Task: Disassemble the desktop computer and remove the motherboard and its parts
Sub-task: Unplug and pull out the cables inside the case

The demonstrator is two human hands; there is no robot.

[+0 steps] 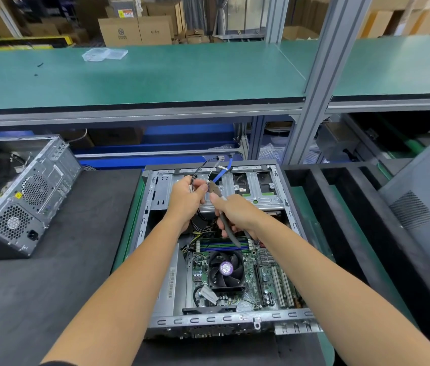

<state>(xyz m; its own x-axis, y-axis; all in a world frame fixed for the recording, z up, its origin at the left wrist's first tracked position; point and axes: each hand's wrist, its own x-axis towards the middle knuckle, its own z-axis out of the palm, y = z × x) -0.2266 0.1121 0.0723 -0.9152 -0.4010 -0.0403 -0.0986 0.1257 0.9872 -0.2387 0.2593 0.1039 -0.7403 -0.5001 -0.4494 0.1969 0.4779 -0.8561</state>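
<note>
Your left hand (186, 199) is curled around a bunch of thin black wires (198, 170), holding them up over the far end of the open computer case (291, 215). Your right hand (237, 213) grips the handles of a pair of pliers (225, 221), with the tip right beside the wires at your left fingers.

The wires look soft and bendy, so pull at the plug, not the cord. A blue flat cable (223, 173) sticks up just behind them.

The motherboard (266, 276) lies flat in the near half of the case, with the round black fan (226, 269) on top. It is likely thin, stiff and easy to break. Hold it by its edges, not by the little parts.

The case sits on a green mat (311, 225) beside a dark foam pad (76, 233). Another grey computer (21, 199) sits on the pad to your left. A long green shelf (182, 72) runs above, and brown boxes (134, 29) stand behind it.
</note>
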